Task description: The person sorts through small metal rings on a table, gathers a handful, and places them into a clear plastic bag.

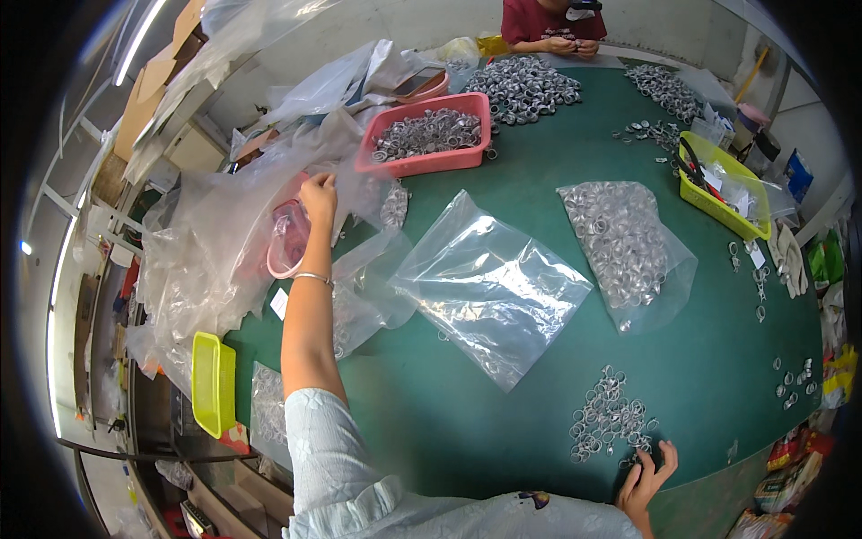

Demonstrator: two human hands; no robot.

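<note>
My left arm reaches far out to the left side of the table. My left hand (319, 195) is closed, its fingers pinched on the edge of a large clear plastic bag (215, 220) that lies heaped there. Under and beside that plastic is a pink basket (285, 238), partly covered. My right hand (648, 478) rests at the near table edge, fingers apart, its fingertips at the border of a loose pile of silver-coloured metal rings (612, 418). Between my hands lies a flat clear plastic bag (494, 287).
A clear bag full of rings (620, 238) lies right of centre. A pink basket of rings (480, 157) and a ring heap (523, 88) stand farther back. Yellow-green baskets (213, 386) (745, 216) flank the table. Across it, a person in a dark red shirt (530, 22) works with both hands.
</note>
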